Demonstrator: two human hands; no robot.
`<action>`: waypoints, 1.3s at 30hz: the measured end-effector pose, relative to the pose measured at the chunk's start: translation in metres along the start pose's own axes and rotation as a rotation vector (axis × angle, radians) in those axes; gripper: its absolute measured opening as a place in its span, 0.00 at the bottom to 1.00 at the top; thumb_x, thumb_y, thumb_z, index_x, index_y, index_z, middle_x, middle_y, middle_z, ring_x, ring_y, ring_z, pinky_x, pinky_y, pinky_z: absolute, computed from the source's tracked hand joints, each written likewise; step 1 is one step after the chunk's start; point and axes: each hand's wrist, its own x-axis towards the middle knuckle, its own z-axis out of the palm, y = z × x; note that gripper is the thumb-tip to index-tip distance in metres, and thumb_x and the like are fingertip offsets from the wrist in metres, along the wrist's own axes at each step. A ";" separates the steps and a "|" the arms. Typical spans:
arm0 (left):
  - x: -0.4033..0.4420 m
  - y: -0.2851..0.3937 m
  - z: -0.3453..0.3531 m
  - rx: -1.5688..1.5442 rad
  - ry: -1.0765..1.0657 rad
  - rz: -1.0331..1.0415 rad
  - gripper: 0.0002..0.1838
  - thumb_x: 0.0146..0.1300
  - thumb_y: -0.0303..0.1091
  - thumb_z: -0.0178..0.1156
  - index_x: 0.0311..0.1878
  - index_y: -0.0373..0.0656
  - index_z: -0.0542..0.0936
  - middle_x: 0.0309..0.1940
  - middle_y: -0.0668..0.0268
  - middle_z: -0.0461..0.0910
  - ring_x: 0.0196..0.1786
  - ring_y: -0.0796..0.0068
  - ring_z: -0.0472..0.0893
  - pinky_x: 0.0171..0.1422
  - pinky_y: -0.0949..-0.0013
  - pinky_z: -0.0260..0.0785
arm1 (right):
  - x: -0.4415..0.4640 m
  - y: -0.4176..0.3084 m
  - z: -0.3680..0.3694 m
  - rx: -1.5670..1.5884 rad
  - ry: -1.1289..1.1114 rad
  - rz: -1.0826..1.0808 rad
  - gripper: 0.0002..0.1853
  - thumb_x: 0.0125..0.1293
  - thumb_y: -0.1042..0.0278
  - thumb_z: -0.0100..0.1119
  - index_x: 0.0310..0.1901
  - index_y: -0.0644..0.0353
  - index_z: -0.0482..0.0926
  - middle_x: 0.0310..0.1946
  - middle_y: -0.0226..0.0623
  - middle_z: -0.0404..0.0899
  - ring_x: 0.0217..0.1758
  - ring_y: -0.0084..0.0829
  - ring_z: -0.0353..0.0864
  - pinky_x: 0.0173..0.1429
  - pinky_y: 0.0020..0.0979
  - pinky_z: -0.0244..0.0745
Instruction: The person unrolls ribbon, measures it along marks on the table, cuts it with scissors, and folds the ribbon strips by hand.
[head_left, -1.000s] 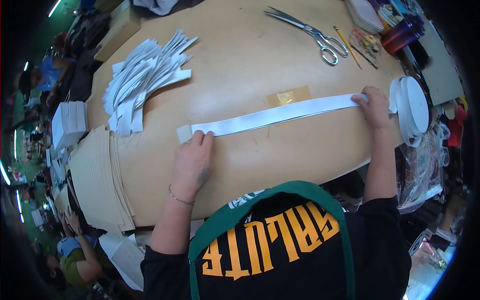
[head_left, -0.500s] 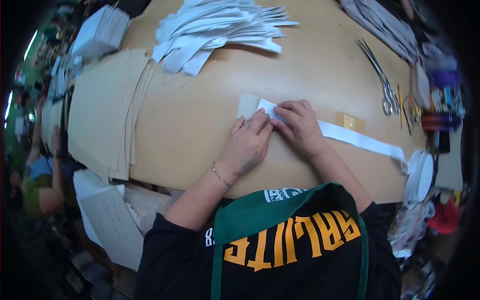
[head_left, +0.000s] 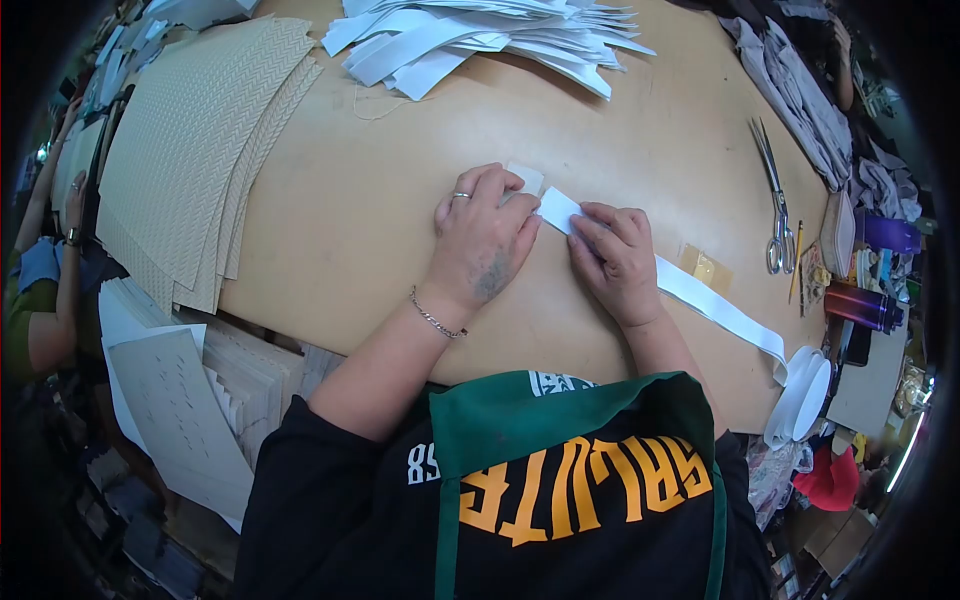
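My left hand has its fingers curled over a small pale rectangular piece lying on the table. The thumb side lies close to the cut end of a white band. My right hand presses and pinches that band a little behind its end. From under the right hand the band runs right to its white roll at the table edge. What lies under the left fingers is mostly hidden.
A heap of cut white strips lies at the back. Stacked patterned beige sheets cover the left side. Scissors, a pencil and a taped-down yellowish patch are on the right. Another person's arm shows far left.
My left hand has moved off the band onto the small pale piece. The right hand now holds the band alone, its end exposed between the hands. The view has shifted.
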 end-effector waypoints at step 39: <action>-0.002 -0.009 0.006 -0.109 0.050 -0.019 0.06 0.48 0.30 0.65 0.32 0.47 0.81 0.42 0.69 0.73 0.52 0.66 0.73 0.49 0.57 0.67 | 0.013 0.009 0.000 -0.034 -0.052 -0.104 0.14 0.47 0.77 0.68 0.38 0.57 0.81 0.43 0.32 0.79 0.42 0.37 0.75 0.45 0.35 0.74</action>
